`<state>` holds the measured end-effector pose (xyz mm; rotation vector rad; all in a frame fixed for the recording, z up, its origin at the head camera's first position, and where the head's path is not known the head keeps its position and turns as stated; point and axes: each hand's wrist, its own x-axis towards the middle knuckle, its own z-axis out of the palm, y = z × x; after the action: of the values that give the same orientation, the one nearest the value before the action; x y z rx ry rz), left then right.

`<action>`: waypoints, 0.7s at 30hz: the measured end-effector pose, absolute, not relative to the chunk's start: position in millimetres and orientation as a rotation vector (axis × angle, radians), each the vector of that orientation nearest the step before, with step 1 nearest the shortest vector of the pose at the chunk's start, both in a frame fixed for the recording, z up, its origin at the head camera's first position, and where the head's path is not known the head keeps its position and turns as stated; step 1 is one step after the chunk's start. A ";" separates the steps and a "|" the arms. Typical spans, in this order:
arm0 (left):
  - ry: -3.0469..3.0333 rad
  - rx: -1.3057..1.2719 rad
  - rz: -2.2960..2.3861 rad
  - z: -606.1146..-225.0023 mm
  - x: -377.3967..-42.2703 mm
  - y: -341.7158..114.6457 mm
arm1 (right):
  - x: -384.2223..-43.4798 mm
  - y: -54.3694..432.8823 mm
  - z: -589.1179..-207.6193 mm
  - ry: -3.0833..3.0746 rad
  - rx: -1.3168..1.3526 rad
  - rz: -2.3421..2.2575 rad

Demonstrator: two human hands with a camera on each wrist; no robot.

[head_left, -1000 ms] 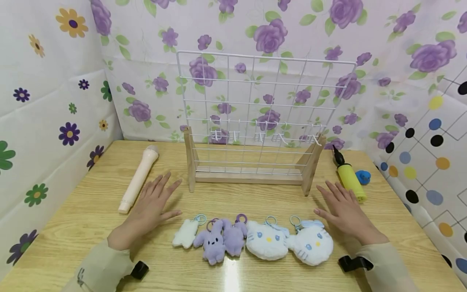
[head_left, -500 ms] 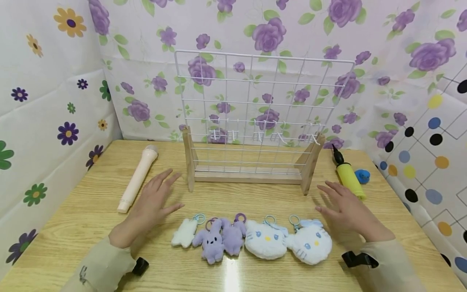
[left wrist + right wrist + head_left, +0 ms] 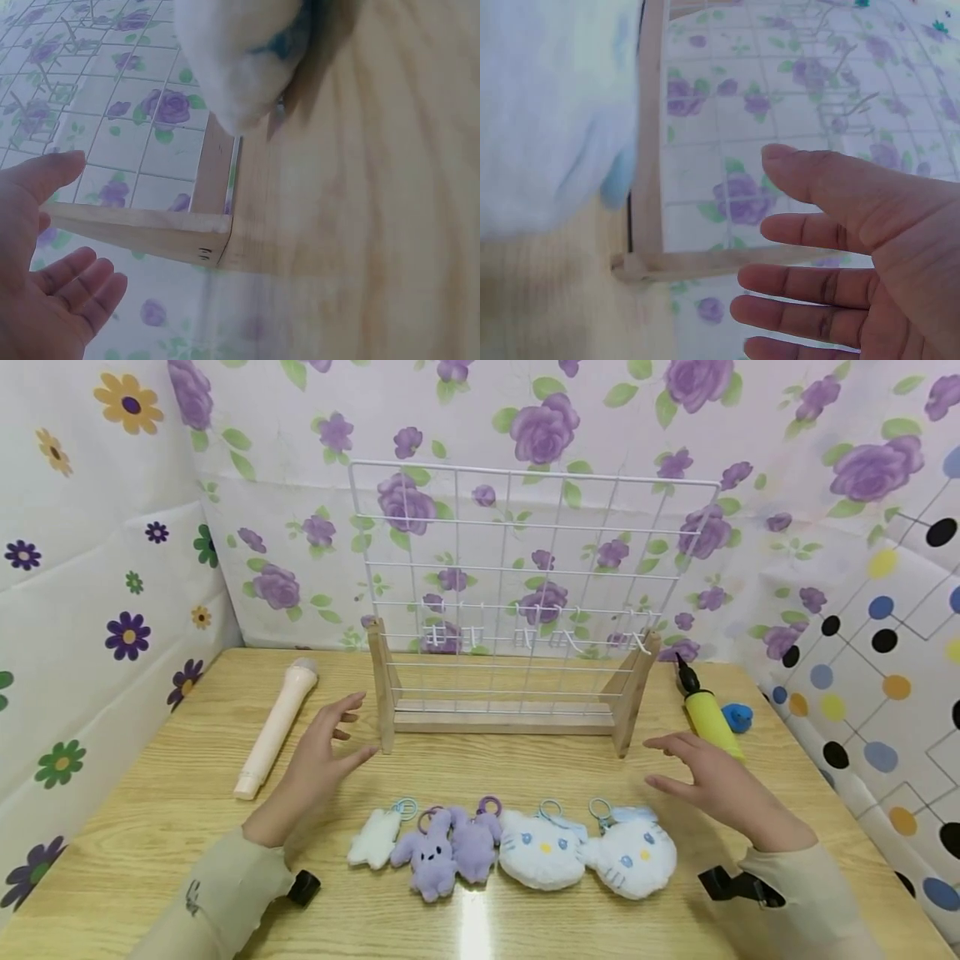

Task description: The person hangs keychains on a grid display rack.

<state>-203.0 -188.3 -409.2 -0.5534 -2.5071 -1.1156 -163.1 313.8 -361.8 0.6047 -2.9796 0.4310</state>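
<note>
My left hand (image 3: 315,768) hovers left of a row of plush keychains, thumb and fingers apart with nothing between them. On the other side my right hand (image 3: 716,785) holds nothing, its palm turned inward. The row runs from a small white plush (image 3: 375,839) through a purple bunny plush (image 3: 432,864) and a purple plush lying face down (image 3: 475,847) to two white cat plushes, one upright-facing (image 3: 540,853) and one tilted (image 3: 636,860). Each has a ring on top. Behind them stands a white wire grid rack (image 3: 508,567) on wooden feet, with several white hooks (image 3: 525,637).
A pale pink microphone (image 3: 276,731) lies at the left, close to my left hand. Beyond my right hand lie a yellow hand pump (image 3: 711,722) with a black nozzle and a small blue toy (image 3: 738,717). Patterned cloth walls (image 3: 300,485) border the wooden table (image 3: 495,768).
Both hands have turned from palms down to palms facing inward, fingers bending slightly. The left forearm has shifted a little right. The head view has moved slightly; the plushes stay put.
</note>
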 end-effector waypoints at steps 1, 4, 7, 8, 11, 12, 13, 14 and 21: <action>-2.502 -0.547 -1.145 -409.0 -204.1 -188.0 | -162.9 312.4 -360.6 -2.979 0.611 0.429; -2.496 -0.521 -1.228 -409.3 -208.1 -187.0 | -162.2 308.1 -358.5 -2.961 0.642 0.439; -2.496 -0.500 -1.302 -410.3 -213.4 -185.7 | -161.1 304.4 -358.2 -2.933 0.682 0.460; -2.500 -0.488 -1.324 -410.9 -215.3 -185.1 | -160.7 303.2 -358.4 -2.923 0.696 0.465; -2.499 -0.458 -1.385 -411.6 -220.4 -183.0 | -160.5 299.9 -359.7 -2.909 0.730 0.468; -2.496 -0.446 -1.409 -411.6 -221.6 -182.1 | -160.6 298.7 -360.3 -2.909 0.737 0.463; -2.491 -0.434 -1.431 -411.5 -222.8 -181.3 | -160.8 297.5 -361.0 -2.915 0.742 0.462; -2.486 -0.423 -1.452 -411.4 -224.0 -180.3 | -161.1 296.1 -361.7 -2.921 0.745 0.459; -2.450 -0.361 -1.541 -413.8 -228.9 -176.2 | -162.2 284.9 -367.9 -2.941 0.814 0.494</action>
<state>-228.9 -176.2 -413.8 -0.3610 -2.4501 -1.5409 -162.2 284.9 -367.9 0.8143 -2.9413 0.4935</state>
